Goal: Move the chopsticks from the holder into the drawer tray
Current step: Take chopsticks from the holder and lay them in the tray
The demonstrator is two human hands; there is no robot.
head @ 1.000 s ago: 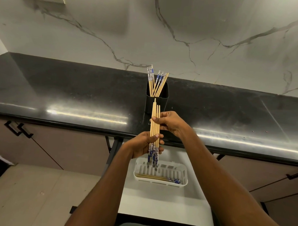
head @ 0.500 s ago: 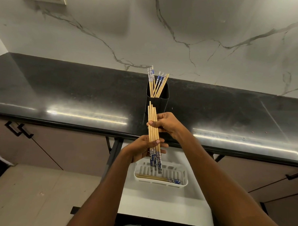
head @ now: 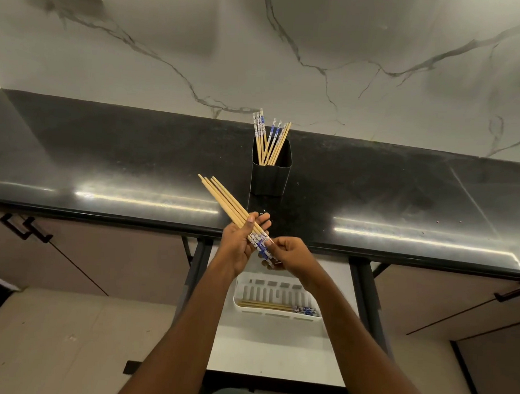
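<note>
My left hand (head: 238,247) grips the chopstick bundle (head: 223,199); my right hand (head: 293,255) pinches its blue ends. The bundle points to 10 o'clock, and the tray (head: 277,315) lies at 6 o'clock below both hands.

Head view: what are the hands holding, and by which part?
A bundle of chopsticks: the left hand grips it near the middle, the right hand pinches its blue-patterned end.

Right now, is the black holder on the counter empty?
No: several chopsticks stand in the black holder, their blue-patterned ends sticking up above its rim.
</note>
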